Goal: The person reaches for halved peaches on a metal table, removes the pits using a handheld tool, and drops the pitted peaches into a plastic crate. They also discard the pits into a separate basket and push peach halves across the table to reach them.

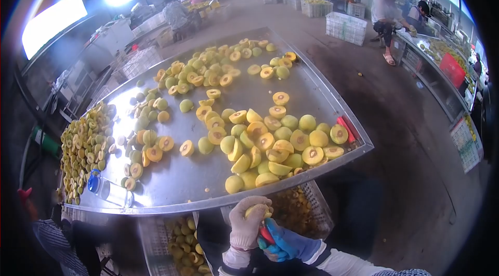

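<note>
My left hand (245,226), in a pale knitted glove, is closed around a yellow-green peach piece (257,210) just below the near edge of the metal table (171,182). Close against it, my right hand (292,243) wears a blue glove and grips a red-handled tool (266,235); the tool's working end is hidden between the hands. Many halved peaches (280,143) lie heaped on the table in front of me, cut faces and stones showing on several. Another red-handled object (347,129) rests at the table's right corner.
Beneath the table edge stand a crate of peach pieces (184,245) and a crate with brownish scraps (296,208). A clear bottle with a blue cap (109,190) lies on the table. A person's striped sleeve (60,245) is at left. White crates (345,28) and seated people are beyond.
</note>
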`<act>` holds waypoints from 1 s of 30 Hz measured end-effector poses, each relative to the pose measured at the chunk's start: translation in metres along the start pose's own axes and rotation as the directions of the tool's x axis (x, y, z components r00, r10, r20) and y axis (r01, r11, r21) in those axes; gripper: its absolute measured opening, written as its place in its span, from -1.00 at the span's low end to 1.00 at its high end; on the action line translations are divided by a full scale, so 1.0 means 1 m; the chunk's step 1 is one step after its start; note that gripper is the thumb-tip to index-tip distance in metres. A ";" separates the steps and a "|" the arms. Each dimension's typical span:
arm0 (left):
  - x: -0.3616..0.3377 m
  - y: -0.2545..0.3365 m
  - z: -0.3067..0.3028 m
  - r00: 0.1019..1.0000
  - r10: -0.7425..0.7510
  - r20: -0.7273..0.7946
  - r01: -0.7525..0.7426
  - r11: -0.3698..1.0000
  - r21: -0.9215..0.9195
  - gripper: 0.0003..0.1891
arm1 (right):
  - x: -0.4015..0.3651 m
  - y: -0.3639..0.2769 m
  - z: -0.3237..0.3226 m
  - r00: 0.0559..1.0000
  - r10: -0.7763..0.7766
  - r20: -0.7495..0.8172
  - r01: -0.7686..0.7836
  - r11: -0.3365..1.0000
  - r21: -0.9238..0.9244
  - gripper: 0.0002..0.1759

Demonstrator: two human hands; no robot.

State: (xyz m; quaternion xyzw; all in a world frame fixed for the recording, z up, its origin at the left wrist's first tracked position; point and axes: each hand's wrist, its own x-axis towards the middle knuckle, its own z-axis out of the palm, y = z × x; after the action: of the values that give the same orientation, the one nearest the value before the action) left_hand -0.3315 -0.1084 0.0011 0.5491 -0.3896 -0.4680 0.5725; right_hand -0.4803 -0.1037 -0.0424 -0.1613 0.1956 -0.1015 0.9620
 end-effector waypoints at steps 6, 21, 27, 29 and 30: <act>0.016 0.007 -0.019 0.889 -0.149 0.432 0.166 0.986 -0.001 -0.63 | 0.005 0.034 -0.009 0.963 -0.011 0.268 -0.056 0.969 0.242 -0.31; -0.016 -0.047 -0.014 0.959 -0.177 0.220 0.282 0.625 -0.728 -0.29 | -0.006 0.009 -0.015 0.916 0.391 0.094 -0.186 0.204 0.961 -0.24; -0.049 0.021 -0.141 0.938 0.289 -0.190 0.008 0.531 0.847 -0.66 | -0.014 0.012 -0.058 0.985 -0.062 -0.163 0.054 0.997 -0.057 -0.26; -0.033 0.049 -0.138 0.928 0.328 -0.178 0.094 0.255 0.962 -0.68 | -0.007 0.012 -0.049 0.961 -0.095 -0.260 0.048 0.983 -0.179 -0.24; -0.015 0.052 -0.125 0.948 0.245 -0.202 0.115 0.328 0.938 -0.64 | -0.003 0.011 -0.044 0.963 -0.096 -0.253 0.049 0.982 -0.183 -0.24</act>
State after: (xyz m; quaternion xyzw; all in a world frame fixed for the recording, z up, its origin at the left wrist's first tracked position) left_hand -0.2096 -0.0626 0.0418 0.8272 -0.5155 -0.0403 0.2202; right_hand -0.4991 -0.1044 -0.0835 -0.2377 0.3224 -0.1396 0.9056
